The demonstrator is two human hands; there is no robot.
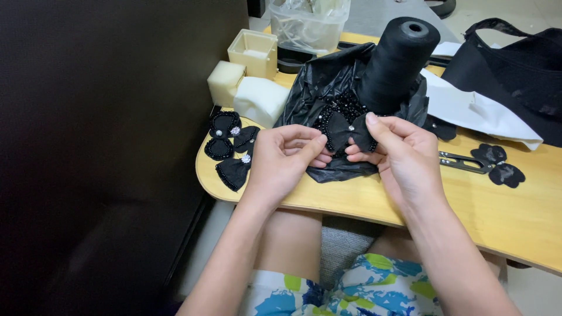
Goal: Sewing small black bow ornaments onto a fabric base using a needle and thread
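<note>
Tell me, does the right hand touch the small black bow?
Touching. The head view shows the right hand pinching the black bow with thumb and fingers; the left hand grips its other side.

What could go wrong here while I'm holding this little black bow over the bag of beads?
The black beads lie loose on the open black plastic bag; a nudge from either hand could likely scatter them. The tall thread cone stands on that crumpled bag and might tip. The finished bows sit near the table edge by the left hand and could get knocked off.
</note>
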